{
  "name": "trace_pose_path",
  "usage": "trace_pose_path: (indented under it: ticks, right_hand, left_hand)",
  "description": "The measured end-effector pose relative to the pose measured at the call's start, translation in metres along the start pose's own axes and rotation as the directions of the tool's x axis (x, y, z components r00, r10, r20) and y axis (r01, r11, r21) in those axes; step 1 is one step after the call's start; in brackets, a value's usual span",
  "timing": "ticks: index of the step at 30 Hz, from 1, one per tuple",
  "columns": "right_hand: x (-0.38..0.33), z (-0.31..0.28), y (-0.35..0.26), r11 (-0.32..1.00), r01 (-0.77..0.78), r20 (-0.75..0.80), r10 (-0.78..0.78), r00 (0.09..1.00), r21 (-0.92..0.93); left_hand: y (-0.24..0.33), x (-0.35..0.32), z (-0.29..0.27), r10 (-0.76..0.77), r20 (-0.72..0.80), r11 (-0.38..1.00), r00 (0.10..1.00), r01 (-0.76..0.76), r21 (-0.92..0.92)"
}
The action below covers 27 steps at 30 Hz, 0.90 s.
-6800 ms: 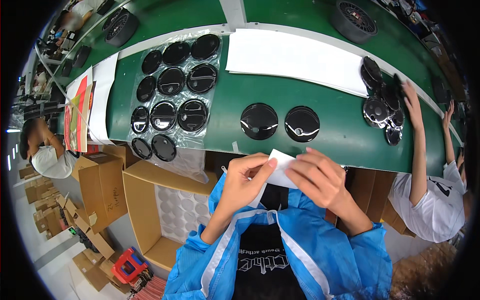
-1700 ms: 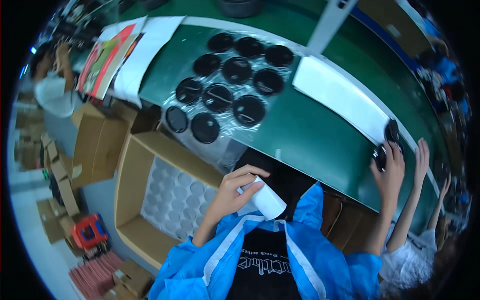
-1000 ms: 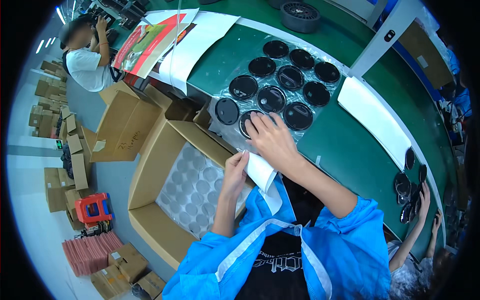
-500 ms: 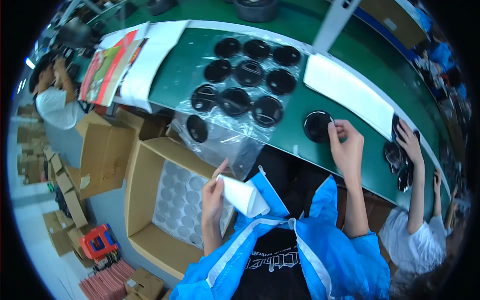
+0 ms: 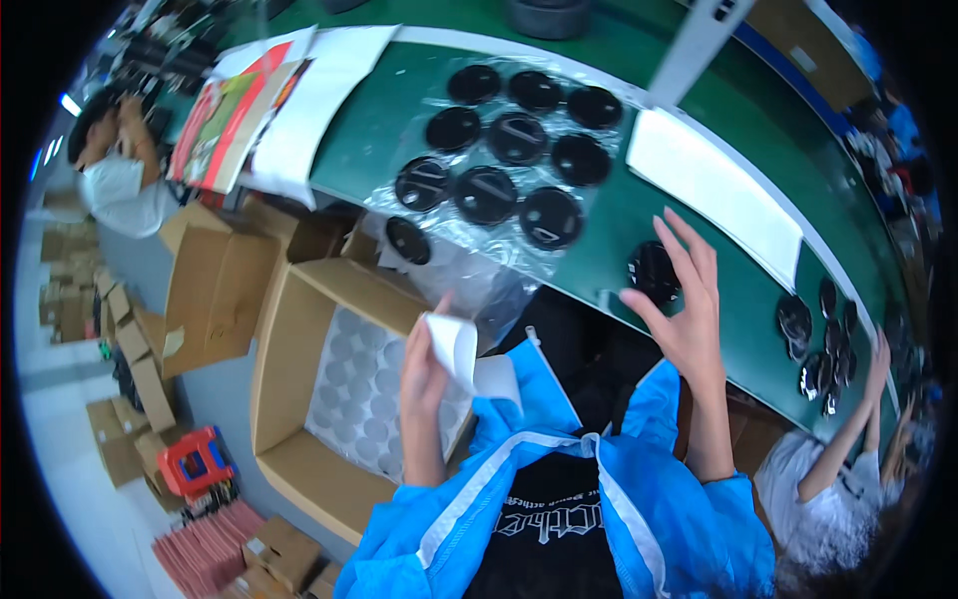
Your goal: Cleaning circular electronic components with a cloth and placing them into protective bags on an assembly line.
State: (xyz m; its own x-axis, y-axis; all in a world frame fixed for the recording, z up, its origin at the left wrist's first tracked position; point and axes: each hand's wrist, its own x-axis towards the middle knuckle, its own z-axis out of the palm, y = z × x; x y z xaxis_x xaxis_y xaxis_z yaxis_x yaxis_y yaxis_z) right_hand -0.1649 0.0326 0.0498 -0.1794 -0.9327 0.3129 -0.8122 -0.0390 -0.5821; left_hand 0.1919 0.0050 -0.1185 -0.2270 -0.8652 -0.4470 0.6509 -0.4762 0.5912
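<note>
In my left hand (image 5: 424, 379) is a curled white sheet (image 5: 495, 379), perhaps a strip of paper or liner, gripped by its upper edge in front of my chest. My right hand (image 5: 696, 314) is spread wide, thumb and fingers on either side of a shiny black disc (image 5: 651, 270) lying on the green table (image 5: 344, 150). Whether a fingertip touches that disc I cannot tell. Left of it, several similar black round pieces (image 5: 486, 195) lie in rows on clear plastic film (image 5: 454, 285). One disc (image 5: 407, 241) rests near the table's front edge, where the film hangs over.
An open cardboard box (image 5: 284, 394) with layered pale round pieces (image 5: 349, 399) stands below the table at left. A white board (image 5: 714, 190) lies at the table's back. Right, a co-worker's arm (image 5: 848, 439) reaches beside wrapped black pieces (image 5: 828, 354). Printed sheets (image 5: 235, 120) lie far left.
My right hand has let go of the black disc's edge and its fingers have spread. The white sheet in my left hand has changed its curl. The co-worker's hand has drawn back toward the table's edge.
</note>
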Motion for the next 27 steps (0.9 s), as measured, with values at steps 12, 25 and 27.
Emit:
trace_pose_path:
  ticks: [12,25,27]
  right_hand:
    - [0.127,0.187,-0.122,0.480,0.873,0.558,-0.701,0.443,-0.090]
    - [0.166,0.190,-0.100,0.346,0.917,0.385,-0.888,0.252,0.200]
    - [0.183,0.192,-0.100,0.415,0.899,0.380,-0.861,0.337,0.143]
  left_hand:
    - [-0.022,0.020,0.016,0.306,-0.102,0.949,0.947,-0.294,0.116]
    - [-0.033,0.024,0.021,0.332,-0.136,0.938,0.933,-0.311,0.154]
    - [-0.036,0.029,0.019,0.319,-0.125,0.938,0.939,-0.294,0.186]
